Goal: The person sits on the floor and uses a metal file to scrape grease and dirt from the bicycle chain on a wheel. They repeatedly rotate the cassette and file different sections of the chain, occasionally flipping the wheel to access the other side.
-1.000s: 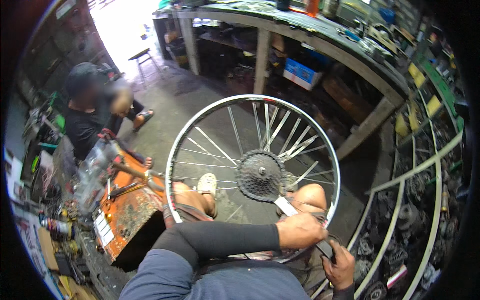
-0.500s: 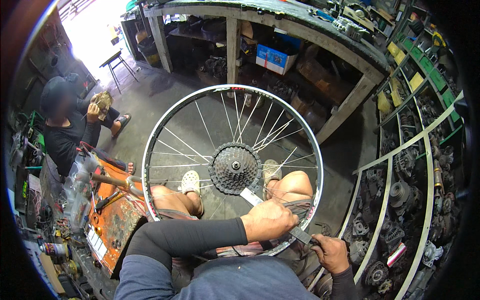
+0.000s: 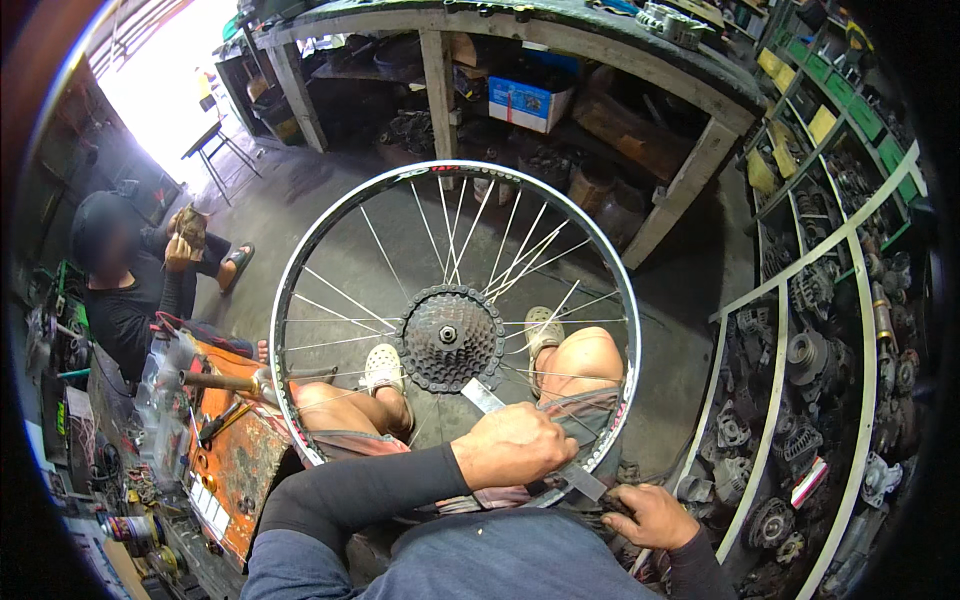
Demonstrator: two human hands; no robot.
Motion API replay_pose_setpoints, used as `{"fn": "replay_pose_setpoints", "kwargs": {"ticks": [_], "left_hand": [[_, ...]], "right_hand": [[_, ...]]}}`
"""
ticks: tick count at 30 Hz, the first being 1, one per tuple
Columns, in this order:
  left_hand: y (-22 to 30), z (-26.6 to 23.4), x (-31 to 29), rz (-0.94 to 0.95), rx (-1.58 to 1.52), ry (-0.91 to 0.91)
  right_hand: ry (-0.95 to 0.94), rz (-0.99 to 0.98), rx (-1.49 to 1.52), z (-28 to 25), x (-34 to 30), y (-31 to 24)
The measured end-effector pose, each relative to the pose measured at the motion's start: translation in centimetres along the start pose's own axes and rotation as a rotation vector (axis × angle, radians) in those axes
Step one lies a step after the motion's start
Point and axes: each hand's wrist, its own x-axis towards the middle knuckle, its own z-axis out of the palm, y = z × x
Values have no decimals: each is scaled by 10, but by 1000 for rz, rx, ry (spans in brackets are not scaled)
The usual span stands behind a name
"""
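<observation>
A bicycle wheel [image 3: 622, 270] stands before me between my knees, its spokes fanning from a dark rear cassette [image 3: 452, 335]. A chain [image 3: 408, 365] loops around the cassette's outer edge. From its lower right side runs the flat metal bar of a chain whip [image 3: 481, 394]. My left hand [image 3: 515, 443] is wrapped around that bar, and the bar's far end [image 3: 583, 482] pokes out past my knuckles over the rim. Just right of that end is my right hand [image 3: 652, 516], thumb and forefinger parted; a dark patch between them is unclear.
An orange stand [image 3: 240, 455] with tools and a metal tube [image 3: 220, 381] is at my left. Beyond it sits another person [image 3: 125, 270] holding a brownish object. A workbench [image 3: 440, 90] with a blue-and-white box [image 3: 525, 103] spans the back. Shelves of metal parts [image 3: 800, 350] line the right.
The wheel and my left hand on the chain whip sit slightly farther left in view, which has also shifted. My right hand's thumb and forefinger have spread apart beside the bar's end.
</observation>
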Motion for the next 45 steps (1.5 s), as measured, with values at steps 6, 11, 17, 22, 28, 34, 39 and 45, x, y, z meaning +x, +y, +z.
{"fn": "replay_pose_setpoints", "kwargs": {"ticks": [6,11,17,22,28,34,39,45], "left_hand": [[-1,-5,3,25,20,-27],[-6,-9,1,-3,45,-96],[-4,-9,-1,-6,78,-76],[-3,-3,-2,1,107,-42],[2,-6,-6,-47,79,-2],[-25,-35,-49,49,-366,223],[-114,-118,-191,-652,436,842],[-196,-97,-278,-1194,-606,844]], "right_hand": [[-44,-26,211,5,1,17],[1,-29,-3,-15,-1,18],[-90,101,-3,-12,-15,40],[85,11,191,-29,11,6],[-173,-36,199,-14,95,-32],[-655,168,734,2,132,2],[-565,247,1093,28,122,-1],[-652,297,1115,30,130,-1]]}}
